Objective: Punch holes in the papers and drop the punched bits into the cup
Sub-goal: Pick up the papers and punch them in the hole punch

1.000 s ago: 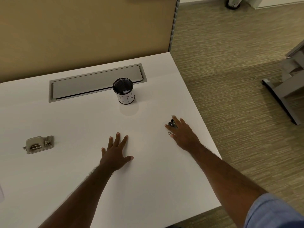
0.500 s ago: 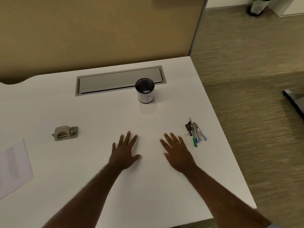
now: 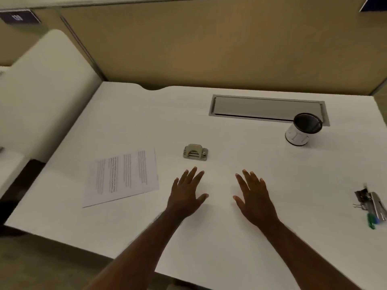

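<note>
White desk [image 3: 209, 237] carries everything. Printed papers [image 3: 123, 176] lie at nine o'clock of the left hand [image 3: 186, 195], long axis slanting toward two o'clock, text too small to read. Both hands, right hand [image 3: 254, 197] too, rest flat, fingers spread, holding nothing. At two o'clock stands the cup [image 3: 301, 129], its lettering unreadable. Hole punch [image 3: 195, 152] sits just beyond the left fingertips, at twelve; that hand is nearer.
</note>
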Motion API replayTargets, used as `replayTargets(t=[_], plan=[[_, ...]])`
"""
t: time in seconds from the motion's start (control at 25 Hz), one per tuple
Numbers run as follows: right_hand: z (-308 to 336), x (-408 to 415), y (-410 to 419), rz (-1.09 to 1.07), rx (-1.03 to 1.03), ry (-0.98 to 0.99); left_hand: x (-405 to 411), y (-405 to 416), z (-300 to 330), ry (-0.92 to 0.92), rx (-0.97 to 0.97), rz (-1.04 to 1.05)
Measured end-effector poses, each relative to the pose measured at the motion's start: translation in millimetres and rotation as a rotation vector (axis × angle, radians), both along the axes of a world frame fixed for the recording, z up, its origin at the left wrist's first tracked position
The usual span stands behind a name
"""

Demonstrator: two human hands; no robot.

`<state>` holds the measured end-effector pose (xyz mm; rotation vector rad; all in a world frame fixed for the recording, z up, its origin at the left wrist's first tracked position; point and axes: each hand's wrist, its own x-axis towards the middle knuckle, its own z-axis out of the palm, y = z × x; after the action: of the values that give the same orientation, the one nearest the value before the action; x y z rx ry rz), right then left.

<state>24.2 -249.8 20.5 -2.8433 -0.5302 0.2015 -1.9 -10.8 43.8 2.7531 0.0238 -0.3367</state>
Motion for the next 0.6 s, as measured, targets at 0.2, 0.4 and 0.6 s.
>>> replayTargets(t=[0.2,0.4,0.6], plan=[[-8.0,-2.9,130.4,0.041,0.037,0.049,-11.8,122.3,-3.7,-0.012,-0.003,0.072],[-15.4,6.2,247.0,0.074,0.077,0.108,-21.4,231.5,-10.8,-0.026,0.021,0.237],[-22.1,30.3,313.1,0.066,0.073,0.160,-26.4,315.4,-27.2,0.035,0.060,0.486]])
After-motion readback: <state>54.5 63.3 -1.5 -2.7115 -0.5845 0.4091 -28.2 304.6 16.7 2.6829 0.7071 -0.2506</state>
